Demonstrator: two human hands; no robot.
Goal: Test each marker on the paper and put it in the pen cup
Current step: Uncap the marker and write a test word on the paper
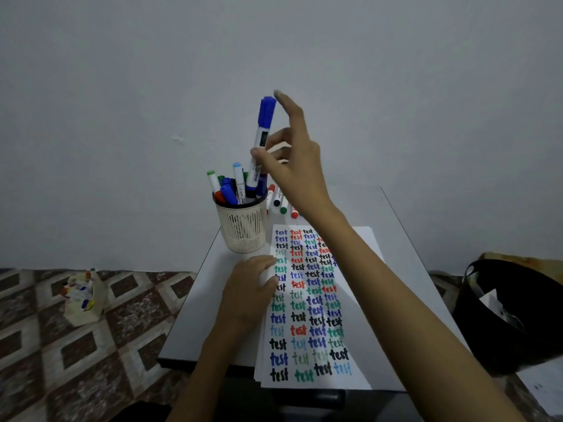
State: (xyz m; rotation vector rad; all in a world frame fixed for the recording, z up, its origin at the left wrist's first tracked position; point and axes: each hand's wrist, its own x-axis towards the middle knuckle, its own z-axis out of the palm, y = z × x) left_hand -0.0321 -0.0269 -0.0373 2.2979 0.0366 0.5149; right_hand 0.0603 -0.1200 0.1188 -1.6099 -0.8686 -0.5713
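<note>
Head view: the right hand (292,166) is reaching up over the pen cup (243,229). It is holding a blue marker (262,141) loosely. The thumb is lying on the front of the marker's white part, and a bent finger is sitting behind it. The pointing finger is sticking straight up beside the blue cap. The other fingers are spreading out. The marker is standing almost straight up, with its cap on top. Its bottom end is dipping into the mouth of the cup, among the other markers (228,190) standing there. Those are green, blue, red and light blue.

The left hand (248,287) is resting on the left edge of the paper (323,383). Its fingers are bending a little and pressing down on the sheet. It is not holding anything.

The paper is lying on a grey table (195,315), just beside the cup. Rows of the word "test" in black, blue, green and red are filling it. A few more markers (281,202) are lying on the table behind the cup, near the top of the paper.

A small bag of markers (83,296) is sitting on the tiled floor (45,360) to the left. A black bin (502,315) is standing on the right of the table.
</note>
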